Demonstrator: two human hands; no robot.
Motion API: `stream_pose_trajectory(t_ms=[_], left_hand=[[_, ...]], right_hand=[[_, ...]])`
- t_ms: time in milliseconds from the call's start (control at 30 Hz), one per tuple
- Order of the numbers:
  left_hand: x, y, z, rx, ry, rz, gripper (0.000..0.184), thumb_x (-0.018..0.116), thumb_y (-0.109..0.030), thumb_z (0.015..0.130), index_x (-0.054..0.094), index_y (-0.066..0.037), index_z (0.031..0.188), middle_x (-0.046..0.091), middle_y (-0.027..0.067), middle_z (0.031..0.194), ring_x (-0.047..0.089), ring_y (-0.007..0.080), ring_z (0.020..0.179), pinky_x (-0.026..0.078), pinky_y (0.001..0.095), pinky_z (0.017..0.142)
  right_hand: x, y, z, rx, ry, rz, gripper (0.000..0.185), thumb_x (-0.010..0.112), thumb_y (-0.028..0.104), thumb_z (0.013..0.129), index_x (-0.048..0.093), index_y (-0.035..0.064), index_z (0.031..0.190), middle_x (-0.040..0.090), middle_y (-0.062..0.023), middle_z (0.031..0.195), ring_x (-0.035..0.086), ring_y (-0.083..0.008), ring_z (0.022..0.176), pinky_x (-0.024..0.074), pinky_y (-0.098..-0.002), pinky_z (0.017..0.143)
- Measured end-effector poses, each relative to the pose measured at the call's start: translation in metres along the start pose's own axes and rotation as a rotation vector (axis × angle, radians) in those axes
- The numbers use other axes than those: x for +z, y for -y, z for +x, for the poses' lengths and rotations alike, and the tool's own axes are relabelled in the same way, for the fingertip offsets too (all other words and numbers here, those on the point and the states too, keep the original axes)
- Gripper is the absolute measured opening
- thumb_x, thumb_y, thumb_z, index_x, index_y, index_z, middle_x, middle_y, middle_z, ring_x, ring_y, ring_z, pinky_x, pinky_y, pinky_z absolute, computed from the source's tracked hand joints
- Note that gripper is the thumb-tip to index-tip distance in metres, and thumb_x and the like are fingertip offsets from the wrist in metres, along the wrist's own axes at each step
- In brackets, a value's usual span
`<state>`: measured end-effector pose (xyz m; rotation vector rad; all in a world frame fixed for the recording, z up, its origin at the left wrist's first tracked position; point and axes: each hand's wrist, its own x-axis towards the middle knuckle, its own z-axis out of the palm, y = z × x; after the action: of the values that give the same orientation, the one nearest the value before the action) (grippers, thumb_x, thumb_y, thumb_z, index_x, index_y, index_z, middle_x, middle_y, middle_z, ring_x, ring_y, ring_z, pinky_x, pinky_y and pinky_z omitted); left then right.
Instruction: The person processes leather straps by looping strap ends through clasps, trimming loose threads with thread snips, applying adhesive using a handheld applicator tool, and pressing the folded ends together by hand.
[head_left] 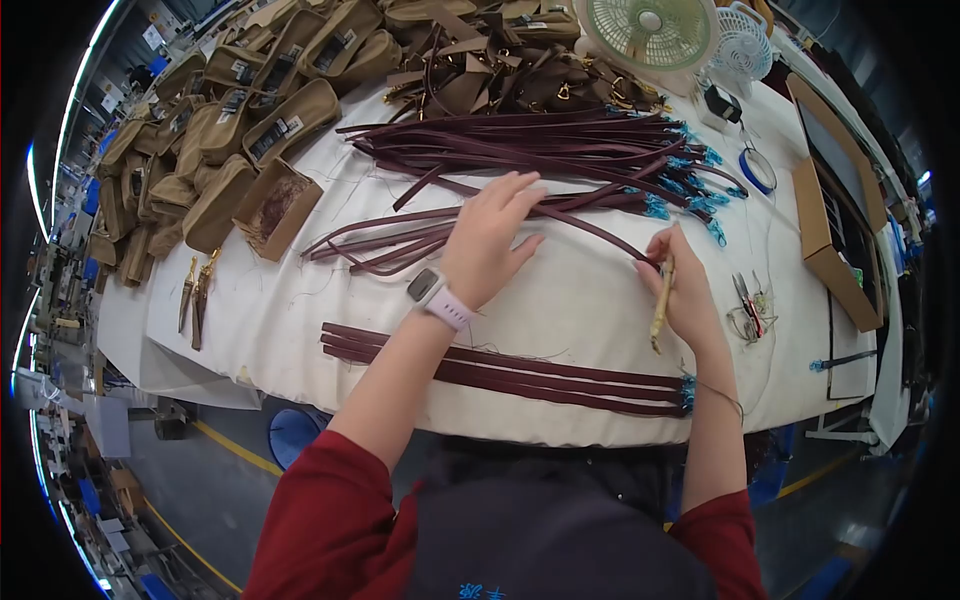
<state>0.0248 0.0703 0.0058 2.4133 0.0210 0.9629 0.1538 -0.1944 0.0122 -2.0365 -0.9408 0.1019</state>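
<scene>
My left hand point(492, 240), with a watch on its wrist, lies over dark maroon straps with its fingers stretched out. It seems to rest on a single strap point(600, 228) that runs across to my right hand point(686, 290). That hand is closed, pinching the strap's end between thumb and fingers. A thin tan, stick-like tool point(661, 310) with an uneven, wrapped-looking surface is also in its grip. Behind both hands lies a large bundle of maroon straps point(520, 145) with blue-wrapped ends. Several straps point(540, 380) lie side by side near the table's front edge.
Brown pouches point(290, 120) are heaped at the back left beside an open cardboard box point(278, 210). Brown pieces with metal hardware point(530, 80) lie behind the straps. Two fans point(650, 30) stand at the back right. Small snips point(745, 305) and a large carton point(835, 240) are at the right.
</scene>
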Motion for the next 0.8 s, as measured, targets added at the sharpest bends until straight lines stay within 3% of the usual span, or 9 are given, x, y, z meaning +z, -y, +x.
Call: stream_pose_trajectory(t_ms=[133, 233, 267, 300, 367, 400, 633, 767, 800], left_hand=[[0.014, 0.016, 0.016, 0.108, 0.162, 0.104, 0.025, 0.08, -0.012, 0.092, 0.077, -0.009, 0.117, 0.076, 0.005, 0.108, 0.072, 0.0243, 0.101, 0.043, 0.0408, 0.114], [0.005, 0.011, 0.027, 0.103, 0.068, 0.029, 0.017, 0.08, -0.011, 0.092, 0.08, -0.01, 0.11, 0.073, 0.0008, 0.09, 0.069, 0.0238, 0.087, 0.045, 0.0407, 0.107], [0.004, 0.011, 0.031, 0.188, -0.036, 0.023, 0.011, 0.081, -0.01, 0.092, 0.082, -0.008, 0.103, 0.069, 0.0024, 0.083, 0.065, 0.0214, 0.076, 0.051, 0.037, 0.089], [-0.003, 0.004, 0.031, 0.179, -0.03, 0.014, 0.011, 0.081, -0.01, 0.092, 0.082, -0.008, 0.103, 0.069, 0.0024, 0.083, 0.065, 0.0214, 0.076, 0.051, 0.037, 0.089], [-0.024, -0.014, 0.035, 0.007, -0.046, -0.156, 0.012, 0.082, -0.007, 0.092, 0.083, -0.006, 0.104, 0.068, 0.0039, 0.08, 0.062, 0.017, 0.069, 0.05, 0.0294, 0.068], [-0.033, -0.017, 0.037, 0.086, -0.102, -0.136, 0.012, 0.082, -0.004, 0.093, 0.082, -0.003, 0.105, 0.066, 0.0048, 0.075, 0.058, 0.0116, 0.064, 0.042, 0.0239, 0.056], [-0.118, -0.033, 0.008, -0.171, -0.238, -0.035, 0.007, 0.081, -0.007, 0.096, 0.08, -0.001, 0.098, 0.061, 0.0017, 0.066, 0.052, 0.0058, 0.06, 0.038, 0.0246, 0.054], [-0.155, 0.018, -0.025, -0.496, 0.047, 0.291, 0.017, 0.081, -0.015, 0.098, 0.075, 0.001, 0.095, 0.044, -0.0074, 0.065, 0.033, 0.0026, 0.061, 0.025, 0.0253, 0.055], [-0.159, 0.023, -0.028, -0.601, 0.126, 0.363, 0.018, 0.081, -0.016, 0.097, 0.074, 0.0, 0.097, 0.051, -0.0039, 0.067, 0.043, 0.0053, 0.062, 0.032, 0.0257, 0.057]], right_hand=[[-0.047, 0.021, -0.016, -0.079, -0.271, 0.045, 0.016, 0.07, -0.001, 0.102, 0.059, 0.0038, 0.112, 0.062, -0.0055, 0.094, 0.064, -0.0127, 0.084, 0.0512, -0.0268, 0.074], [-0.101, 0.004, -0.028, -0.145, -0.653, 0.137, 0.018, 0.072, -0.005, 0.101, 0.059, 0.005, 0.109, 0.067, -0.0062, 0.109, 0.063, -0.0109, 0.09, 0.0537, -0.0248, 0.081], [-0.12, -0.003, -0.031, -0.131, -0.775, 0.079, 0.019, 0.074, -0.005, 0.099, 0.059, 0.0047, 0.106, 0.069, -0.0071, 0.106, 0.064, -0.0109, 0.089, 0.0545, -0.0251, 0.081], [-0.136, -0.01, -0.034, -0.123, -0.856, 0.025, 0.02, 0.076, -0.004, 0.098, 0.06, 0.0046, 0.105, 0.071, -0.0071, 0.103, 0.065, -0.0114, 0.089, 0.0554, -0.025, 0.083], [-0.155, -0.02, -0.039, -0.123, -0.892, 0.022, 0.02, 0.078, -0.005, 0.097, 0.061, 0.0043, 0.103, 0.072, -0.007, 0.102, 0.066, -0.0121, 0.09, 0.0561, -0.0248, 0.086], [-0.158, -0.024, -0.041, -0.121, -0.89, 0.018, 0.02, 0.078, -0.005, 0.097, 0.061, 0.0043, 0.103, 0.072, -0.007, 0.102, 0.066, -0.0121, 0.09, 0.0561, -0.0248, 0.086], [-0.105, -0.008, -0.055, 0.128, -0.565, 0.177, 0.018, 0.079, -0.008, 0.094, 0.066, 0.0021, 0.1, 0.072, -0.0059, 0.096, 0.068, -0.0117, 0.088, 0.0565, -0.0238, 0.084], [-0.057, 0.029, -0.059, 0.208, -0.086, 0.439, 0.02, 0.083, -0.006, 0.089, 0.067, -0.0012, 0.1, 0.07, -0.0064, 0.087, 0.068, -0.0096, 0.071, 0.055, -0.0238, 0.056], [-0.047, 0.032, -0.059, 0.232, -0.008, 0.461, 0.021, 0.085, -0.003, 0.089, 0.067, -0.0012, 0.099, 0.07, -0.0056, 0.085, 0.067, -0.0082, 0.068, 0.0533, -0.0216, 0.054]])
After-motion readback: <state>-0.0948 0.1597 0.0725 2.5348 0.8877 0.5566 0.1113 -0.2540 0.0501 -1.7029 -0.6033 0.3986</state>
